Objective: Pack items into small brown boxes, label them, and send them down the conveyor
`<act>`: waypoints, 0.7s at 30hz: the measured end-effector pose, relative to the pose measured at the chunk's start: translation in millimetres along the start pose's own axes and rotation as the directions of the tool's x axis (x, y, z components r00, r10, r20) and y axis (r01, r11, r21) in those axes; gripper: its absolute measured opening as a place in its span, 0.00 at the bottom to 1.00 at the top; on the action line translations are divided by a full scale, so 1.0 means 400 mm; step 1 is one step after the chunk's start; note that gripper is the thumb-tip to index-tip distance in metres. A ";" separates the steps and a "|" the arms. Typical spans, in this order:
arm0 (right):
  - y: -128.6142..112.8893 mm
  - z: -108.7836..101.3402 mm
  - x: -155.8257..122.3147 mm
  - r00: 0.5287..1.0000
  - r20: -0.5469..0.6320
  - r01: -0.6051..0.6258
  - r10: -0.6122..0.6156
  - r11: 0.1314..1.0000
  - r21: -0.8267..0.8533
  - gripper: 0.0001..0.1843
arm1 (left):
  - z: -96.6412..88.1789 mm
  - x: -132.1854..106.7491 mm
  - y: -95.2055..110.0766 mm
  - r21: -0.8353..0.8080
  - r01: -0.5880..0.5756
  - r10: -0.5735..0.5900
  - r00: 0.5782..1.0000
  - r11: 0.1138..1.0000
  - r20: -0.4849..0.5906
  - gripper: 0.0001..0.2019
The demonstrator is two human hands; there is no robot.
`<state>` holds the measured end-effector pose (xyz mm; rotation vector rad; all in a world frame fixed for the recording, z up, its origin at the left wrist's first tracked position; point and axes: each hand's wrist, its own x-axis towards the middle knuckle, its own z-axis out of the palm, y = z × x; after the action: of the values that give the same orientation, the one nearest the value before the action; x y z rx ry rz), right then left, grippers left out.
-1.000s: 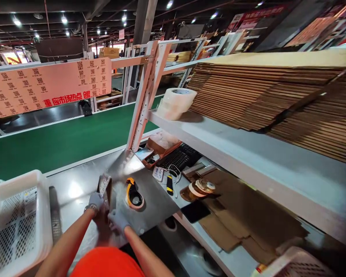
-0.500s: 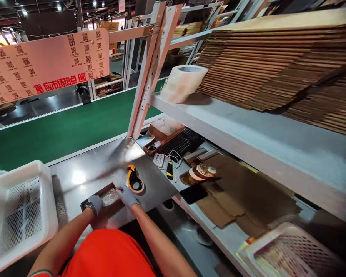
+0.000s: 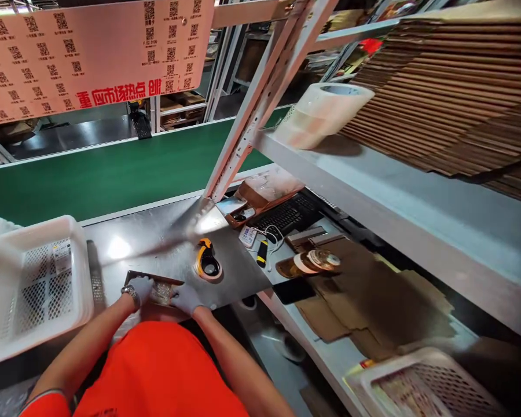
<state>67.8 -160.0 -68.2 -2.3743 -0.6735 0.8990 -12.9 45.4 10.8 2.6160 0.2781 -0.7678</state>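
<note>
A small open brown cardboard box (image 3: pixel 154 278) lies on the steel worktop (image 3: pixel 156 243) near its front edge, with a clear plastic-wrapped item (image 3: pixel 160 292) inside. My gloved left hand (image 3: pixel 139 288) rests on the box's left side, a watch on its wrist. On the box's right side my gloved right hand (image 3: pixel 185 297) presses down. Both hands have their fingers curled on the box. A yellow and black tape dispenser (image 3: pixel 207 262) lies just beyond my right hand.
A white perforated basket (image 3: pixel 30 284) stands at the left. Behind the worktop runs a green conveyor belt (image 3: pixel 91 179). At the right, a keyboard (image 3: pixel 286 215), tape rolls (image 3: pixel 308 263), a dark phone (image 3: pixel 294 289) and flat cardboard (image 3: pixel 373 301) lie under a shelf holding a tape roll (image 3: pixel 323 113) and stacked cardboard sheets (image 3: pixel 451 92).
The box went from standing upright between my hands to lying flat and open on the worktop. My hands moved onto its two sides, and my view tilted downward.
</note>
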 end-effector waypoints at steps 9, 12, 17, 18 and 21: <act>-0.019 0.024 0.012 0.987 0.102 0.143 -0.123 0.963 -0.227 0.25 | 0.134 -0.080 -0.101 -0.050 0.320 -0.323 0.918 0.946 -0.229 0.32; -0.026 0.020 0.036 0.958 0.189 0.259 -0.214 0.931 -0.259 0.23 | 0.164 -0.075 -0.092 0.026 0.234 -0.227 0.959 0.972 -0.170 0.27; -0.053 0.040 0.092 0.928 0.273 0.328 -0.252 0.902 -0.280 0.12 | 0.160 -0.072 -0.121 -0.012 0.134 -0.134 0.982 0.991 -0.132 0.44; -0.060 0.047 0.102 0.929 0.272 0.324 -0.251 0.907 -0.270 0.10 | 0.157 -0.066 -0.130 -0.023 0.126 -0.128 0.982 0.992 -0.137 0.42; -0.080 0.058 0.124 0.936 0.230 0.312 -0.265 0.930 -0.197 0.11 | 0.152 -0.039 -0.145 -0.035 0.155 -0.159 0.969 0.987 -0.190 0.33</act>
<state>75.5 -99.9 -86.1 -2.3105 -1.2352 0.9787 -71.8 70.3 -45.9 2.6757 0.5507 -0.5579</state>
